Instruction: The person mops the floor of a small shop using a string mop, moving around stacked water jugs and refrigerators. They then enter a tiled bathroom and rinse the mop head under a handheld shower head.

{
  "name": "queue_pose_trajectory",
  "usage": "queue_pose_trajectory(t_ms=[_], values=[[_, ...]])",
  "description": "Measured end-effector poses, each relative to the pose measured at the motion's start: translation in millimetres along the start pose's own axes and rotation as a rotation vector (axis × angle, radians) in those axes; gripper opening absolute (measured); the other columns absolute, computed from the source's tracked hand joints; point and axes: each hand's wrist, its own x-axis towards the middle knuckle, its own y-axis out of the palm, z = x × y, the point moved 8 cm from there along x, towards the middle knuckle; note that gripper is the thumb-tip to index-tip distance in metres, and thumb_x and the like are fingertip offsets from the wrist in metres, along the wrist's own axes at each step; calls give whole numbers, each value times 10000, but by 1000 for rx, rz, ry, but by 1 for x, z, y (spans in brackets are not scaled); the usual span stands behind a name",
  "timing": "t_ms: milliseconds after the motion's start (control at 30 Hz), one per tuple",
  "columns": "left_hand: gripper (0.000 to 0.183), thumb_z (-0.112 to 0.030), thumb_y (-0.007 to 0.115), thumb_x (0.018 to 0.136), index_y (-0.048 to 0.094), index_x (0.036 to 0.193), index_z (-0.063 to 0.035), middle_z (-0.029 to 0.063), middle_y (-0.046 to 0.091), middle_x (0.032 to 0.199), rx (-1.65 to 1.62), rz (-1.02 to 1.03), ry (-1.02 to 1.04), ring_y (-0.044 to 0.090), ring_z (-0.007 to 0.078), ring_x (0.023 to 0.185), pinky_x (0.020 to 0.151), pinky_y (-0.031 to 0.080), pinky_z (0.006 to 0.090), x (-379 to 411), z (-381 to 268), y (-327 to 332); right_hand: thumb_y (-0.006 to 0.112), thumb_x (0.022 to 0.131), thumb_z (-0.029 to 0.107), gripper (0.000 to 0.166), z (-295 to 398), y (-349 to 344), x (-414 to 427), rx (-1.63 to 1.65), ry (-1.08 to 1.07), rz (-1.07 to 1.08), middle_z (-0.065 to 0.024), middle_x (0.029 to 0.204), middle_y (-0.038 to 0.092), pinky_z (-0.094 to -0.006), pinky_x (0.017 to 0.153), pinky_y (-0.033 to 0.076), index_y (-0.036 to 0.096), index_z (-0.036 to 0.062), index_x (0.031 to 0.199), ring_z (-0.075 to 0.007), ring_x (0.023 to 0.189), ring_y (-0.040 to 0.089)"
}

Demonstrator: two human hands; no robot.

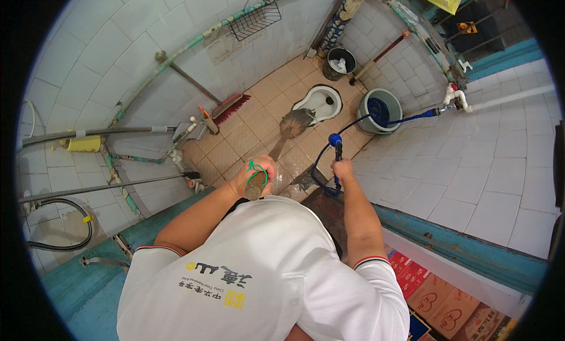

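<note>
My left hand is closed round the wooden handle of a worn bristle broom, which has a green cord loop near its end. The broom's bristles lie on the tiled floor at the near rim of a white squat toilet. In my right hand is a hose spray nozzle with a round blue head, pointed towards the floor ahead. Its blue hose loops below the hand and runs into a grey bucket, then up to a wall tap.
A black bin with white waste stands behind the toilet. A red push broom leans at the left wall near pipes. Another long-handled tool leans at the right wall. Cardboard boxes lie beyond the blue door frame.
</note>
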Motion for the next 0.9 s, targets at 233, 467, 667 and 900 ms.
queue_pose_trajectory(t_ms=[233,467,667,900], values=[[196,24,586,573,473,698,-75,48,529,658,-4,-1,11,534,233,628,680,423,348,2,-2,-1,598,709,42,68,1,-11,-2,-93,-25,-20,-58,574,510,-325,433,359,545,16,744,-169,463,487],[183,8,588,597,469,711,-71,53,528,669,-12,7,10,522,232,623,656,424,339,4,1,-1,618,686,39,102,3,-8,2,-35,-10,-8,-68,598,525,-327,446,370,555,0,757,-179,474,493],[194,17,589,584,468,707,-71,52,525,663,-10,-4,4,525,234,623,648,426,350,2,1,-5,611,690,53,130,3,-17,-4,-87,17,-42,-86,622,566,-335,488,409,586,2,808,-190,524,546],[196,32,580,579,465,699,-72,52,520,654,-12,-24,22,526,237,612,648,424,349,6,-1,-3,607,681,64,131,6,-12,5,-143,-30,-28,-87,625,578,-342,498,424,594,20,804,-192,538,564]])
